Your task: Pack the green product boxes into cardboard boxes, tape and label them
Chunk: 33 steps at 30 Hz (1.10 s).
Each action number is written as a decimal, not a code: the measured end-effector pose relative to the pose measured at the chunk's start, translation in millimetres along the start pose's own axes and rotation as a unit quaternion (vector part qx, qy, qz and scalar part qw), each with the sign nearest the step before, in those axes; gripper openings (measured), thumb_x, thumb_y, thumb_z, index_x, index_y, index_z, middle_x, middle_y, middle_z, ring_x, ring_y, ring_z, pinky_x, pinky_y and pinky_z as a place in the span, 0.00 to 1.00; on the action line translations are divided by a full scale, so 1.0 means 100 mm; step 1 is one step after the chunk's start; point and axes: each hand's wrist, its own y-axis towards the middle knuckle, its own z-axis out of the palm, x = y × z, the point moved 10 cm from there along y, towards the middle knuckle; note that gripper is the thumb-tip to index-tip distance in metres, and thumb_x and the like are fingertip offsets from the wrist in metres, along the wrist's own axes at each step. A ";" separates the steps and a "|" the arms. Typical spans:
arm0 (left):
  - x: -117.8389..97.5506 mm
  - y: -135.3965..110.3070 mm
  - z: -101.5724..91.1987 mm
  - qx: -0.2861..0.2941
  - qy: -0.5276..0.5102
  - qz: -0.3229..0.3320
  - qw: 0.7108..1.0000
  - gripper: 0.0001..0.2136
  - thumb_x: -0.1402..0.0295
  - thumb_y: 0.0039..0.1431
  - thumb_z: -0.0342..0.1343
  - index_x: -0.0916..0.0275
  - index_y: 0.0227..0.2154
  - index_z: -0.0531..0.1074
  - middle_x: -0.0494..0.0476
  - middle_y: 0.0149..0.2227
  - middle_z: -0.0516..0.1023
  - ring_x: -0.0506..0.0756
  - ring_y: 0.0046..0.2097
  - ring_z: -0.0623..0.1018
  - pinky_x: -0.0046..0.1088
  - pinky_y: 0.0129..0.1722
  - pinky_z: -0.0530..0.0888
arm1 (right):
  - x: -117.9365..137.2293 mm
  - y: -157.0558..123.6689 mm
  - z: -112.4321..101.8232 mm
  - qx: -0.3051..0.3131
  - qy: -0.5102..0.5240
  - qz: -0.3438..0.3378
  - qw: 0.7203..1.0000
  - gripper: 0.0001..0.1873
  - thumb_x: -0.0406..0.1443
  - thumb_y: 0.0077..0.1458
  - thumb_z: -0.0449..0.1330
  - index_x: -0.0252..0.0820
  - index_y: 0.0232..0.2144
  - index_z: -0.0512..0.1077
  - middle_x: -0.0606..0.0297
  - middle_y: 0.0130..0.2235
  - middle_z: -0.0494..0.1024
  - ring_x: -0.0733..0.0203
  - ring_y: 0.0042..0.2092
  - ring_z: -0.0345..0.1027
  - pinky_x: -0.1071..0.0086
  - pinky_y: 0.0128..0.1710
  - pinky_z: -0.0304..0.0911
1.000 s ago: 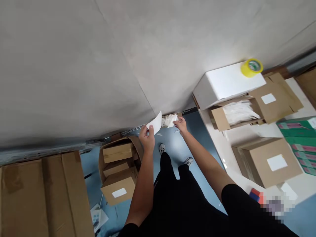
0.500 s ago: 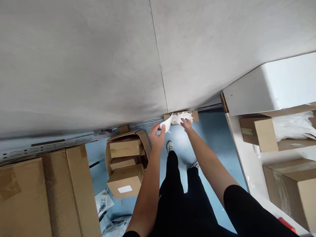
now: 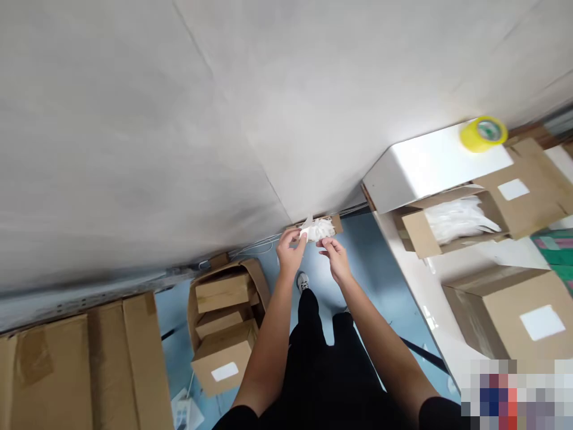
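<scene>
My left hand (image 3: 290, 249) pinches a small white piece of paper (image 3: 307, 227), whose pointed end sticks up past the fingers. My right hand (image 3: 335, 255) is just to its right, thumb and fingers closed together. Whatever those right fingertips hold, if anything, is too small to make out. Beyond both hands, against the wall, an open cardboard box (image 3: 338, 223) contains a heap of crumpled white strips (image 3: 322, 228). The paper overlaps this heap in the view, and I cannot tell whether they touch.
Cardboard boxes (image 3: 224, 352) are stacked at left, beside a large carton (image 3: 49, 376). On the right, a white table (image 3: 403, 272) carries an open box (image 3: 421, 234) of white material and a closed box (image 3: 514, 310). Yellow tape (image 3: 483, 134) sits on a white block (image 3: 447, 161). A blurred-out patch covers the lower right.
My right hand has drawn back from the white strips, its fingers now closed. The left hand still grips the paper. My view has turned right, bringing the yellow tape into sight.
</scene>
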 end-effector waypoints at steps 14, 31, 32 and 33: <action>-2.48 -1.24 1.32 0.060 0.048 0.302 0.950 0.03 0.66 0.62 0.65 0.58 0.34 0.81 0.64 0.52 0.80 0.61 0.51 0.80 0.40 0.50 0.78 | 1.97 -1.36 -1.72 -0.068 0.081 -0.133 0.985 0.22 0.55 0.45 0.73 0.43 0.29 0.84 0.60 0.34 0.84 0.54 0.40 0.76 0.63 0.41 0.68; -3.32 -3.44 3.80 0.406 -0.226 -0.034 0.885 0.30 0.43 0.58 0.63 0.58 0.55 0.67 0.64 0.46 0.81 0.58 0.45 0.83 0.34 0.40 0.80 | 2.14 -3.12 -4.96 -0.340 0.277 -0.228 0.869 0.15 0.48 0.42 0.71 0.44 0.27 0.77 0.66 0.30 0.80 0.60 0.34 0.73 0.66 0.38 0.69; -3.29 -3.56 3.92 0.429 -0.227 -0.067 0.872 0.29 0.44 0.57 0.65 0.58 0.52 0.67 0.61 0.42 0.82 0.56 0.41 0.83 0.31 0.37 0.79 | 2.10 -3.17 -5.06 -0.346 0.281 -0.233 0.864 0.15 0.48 0.43 0.70 0.44 0.27 0.77 0.66 0.30 0.80 0.59 0.35 0.73 0.66 0.39 0.69; -3.28 -3.66 4.02 0.447 -0.225 -0.085 0.861 0.29 0.46 0.53 0.68 0.58 0.49 0.67 0.58 0.38 0.82 0.55 0.38 0.83 0.29 0.35 0.77 | 2.06 -3.21 -5.14 -0.350 0.286 -0.237 0.860 0.15 0.48 0.44 0.70 0.44 0.27 0.77 0.66 0.31 0.80 0.59 0.36 0.73 0.65 0.41 0.70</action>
